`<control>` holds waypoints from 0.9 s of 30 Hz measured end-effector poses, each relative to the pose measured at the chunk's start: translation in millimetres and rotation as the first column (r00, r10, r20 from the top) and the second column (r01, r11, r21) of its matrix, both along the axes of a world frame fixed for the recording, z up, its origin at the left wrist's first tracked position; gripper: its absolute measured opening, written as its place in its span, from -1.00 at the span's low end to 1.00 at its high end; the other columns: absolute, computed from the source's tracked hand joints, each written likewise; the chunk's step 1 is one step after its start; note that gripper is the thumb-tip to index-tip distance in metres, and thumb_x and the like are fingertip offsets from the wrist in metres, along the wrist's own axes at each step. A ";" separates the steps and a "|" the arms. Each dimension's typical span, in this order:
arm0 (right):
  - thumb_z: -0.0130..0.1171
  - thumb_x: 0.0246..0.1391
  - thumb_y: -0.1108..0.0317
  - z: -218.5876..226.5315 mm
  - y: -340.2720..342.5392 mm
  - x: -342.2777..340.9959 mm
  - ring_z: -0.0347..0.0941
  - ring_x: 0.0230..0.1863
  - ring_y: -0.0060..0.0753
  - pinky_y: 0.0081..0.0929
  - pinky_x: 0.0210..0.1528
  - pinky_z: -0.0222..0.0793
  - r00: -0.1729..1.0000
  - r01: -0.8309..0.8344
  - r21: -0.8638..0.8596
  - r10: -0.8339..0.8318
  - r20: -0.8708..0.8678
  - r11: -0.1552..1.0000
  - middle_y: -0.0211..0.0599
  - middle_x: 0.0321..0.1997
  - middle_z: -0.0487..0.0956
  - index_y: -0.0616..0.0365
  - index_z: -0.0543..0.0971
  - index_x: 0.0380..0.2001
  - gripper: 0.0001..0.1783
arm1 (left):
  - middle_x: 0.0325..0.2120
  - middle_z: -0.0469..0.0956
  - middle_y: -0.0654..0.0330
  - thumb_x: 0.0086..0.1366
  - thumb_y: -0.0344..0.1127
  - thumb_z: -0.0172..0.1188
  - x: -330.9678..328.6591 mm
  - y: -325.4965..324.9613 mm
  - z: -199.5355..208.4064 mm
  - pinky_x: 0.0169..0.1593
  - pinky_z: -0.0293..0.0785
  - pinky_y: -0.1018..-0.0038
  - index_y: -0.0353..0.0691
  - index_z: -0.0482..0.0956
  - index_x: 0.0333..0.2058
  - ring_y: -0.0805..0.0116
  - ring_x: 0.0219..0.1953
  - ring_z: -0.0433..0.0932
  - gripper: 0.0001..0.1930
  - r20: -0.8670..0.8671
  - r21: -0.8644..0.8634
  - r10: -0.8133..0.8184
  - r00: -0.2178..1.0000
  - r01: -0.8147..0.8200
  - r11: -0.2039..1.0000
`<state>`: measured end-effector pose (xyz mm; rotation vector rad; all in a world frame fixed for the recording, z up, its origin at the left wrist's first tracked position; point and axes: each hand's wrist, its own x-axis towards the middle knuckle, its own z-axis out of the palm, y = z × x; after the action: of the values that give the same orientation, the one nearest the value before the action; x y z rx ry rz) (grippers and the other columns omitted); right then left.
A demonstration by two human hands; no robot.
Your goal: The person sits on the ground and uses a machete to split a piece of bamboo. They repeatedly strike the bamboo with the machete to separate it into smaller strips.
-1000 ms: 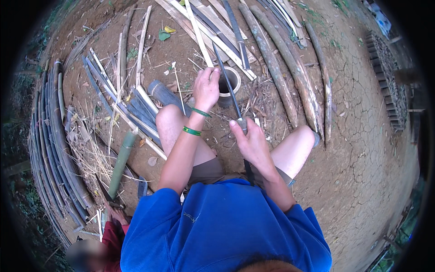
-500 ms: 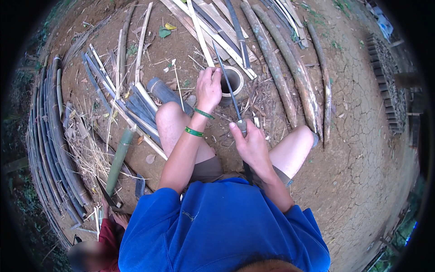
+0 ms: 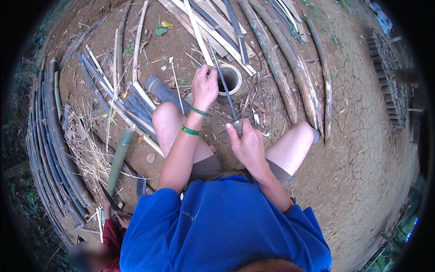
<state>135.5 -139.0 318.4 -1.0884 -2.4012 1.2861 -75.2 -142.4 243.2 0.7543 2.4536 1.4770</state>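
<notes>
My left hand (image 3: 205, 87) is closed, its fingers at the near end of a long pale bamboo strip (image 3: 196, 31) that stretches away from me. My right hand (image 3: 248, 145) grips the handle of a knife (image 3: 226, 87), thumb lying along it. The knife's long, narrow dark blade points forward and passes just right of my left fingers. Under the blade stands a hollow, thick-walled cylinder (image 3: 239, 82), open at the top, between my bent knees. My right palm and fingers hide most of the knife handle.
Split bamboo pieces (image 3: 136, 102) and a dark bamboo section (image 3: 165, 94) lie left of my knee. Long poles (image 3: 276, 59) lie ahead to the right. Dark bamboo poles (image 3: 50, 149) line the far left. A co-worker in a red sleeve (image 3: 112, 233) holds a blade beside a green bamboo piece (image 3: 120, 156).
The view has shifted slightly. My right hand and the knife have drawn a little left and forward; the dark handle end below my hand no longer shows. My left hand keeps its place by the strip.
</notes>
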 end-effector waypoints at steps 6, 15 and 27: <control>0.21 0.32 0.08 12.4 6.5 -0.8 0.61 -0.48 0.31 0.07 -0.41 0.50 0.997 -0.030 0.033 0.027 0.076 0.999 0.17 -0.58 0.61 0.39 0.50 -0.29 -0.54 | -0.32 0.55 -0.09 0.42 -0.11 0.15 -0.9 -0.2 1.0 -0.08 0.43 0.11 -0.31 0.58 -0.28 -0.13 -0.19 0.57 -0.68 0.057 0.024 0.016 0.998 -0.017 1.000; 0.22 0.33 0.10 3.2 6.6 -2.6 0.62 -0.44 0.31 0.04 -0.39 0.49 1.000 0.003 -0.050 -0.002 0.008 0.999 0.19 -0.56 0.60 0.40 0.51 -0.29 -0.55 | -0.35 0.57 -0.09 0.40 -0.08 0.21 -5.7 0.1 -2.7 -0.07 0.45 0.15 -0.31 0.61 -0.31 -0.10 -0.21 0.60 -0.66 0.104 0.063 0.001 0.995 -0.007 0.998; 0.21 0.34 0.16 -1.9 13.9 -9.7 0.60 -0.41 0.33 0.06 -0.34 0.45 1.000 0.001 -0.134 -0.005 -0.030 0.991 0.20 -0.55 0.59 0.40 0.51 -0.39 -0.57 | -0.20 0.63 -0.13 0.65 0.10 -0.32 -14.8 -10.2 -12.4 0.10 0.42 0.16 -0.40 0.63 -0.11 -0.10 -0.06 0.60 -0.33 0.220 0.170 -0.048 0.974 0.010 0.985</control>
<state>125.8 -125.1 316.4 -1.0987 -2.3189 1.4701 -90.0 -152.7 230.8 0.6113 2.1660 1.6734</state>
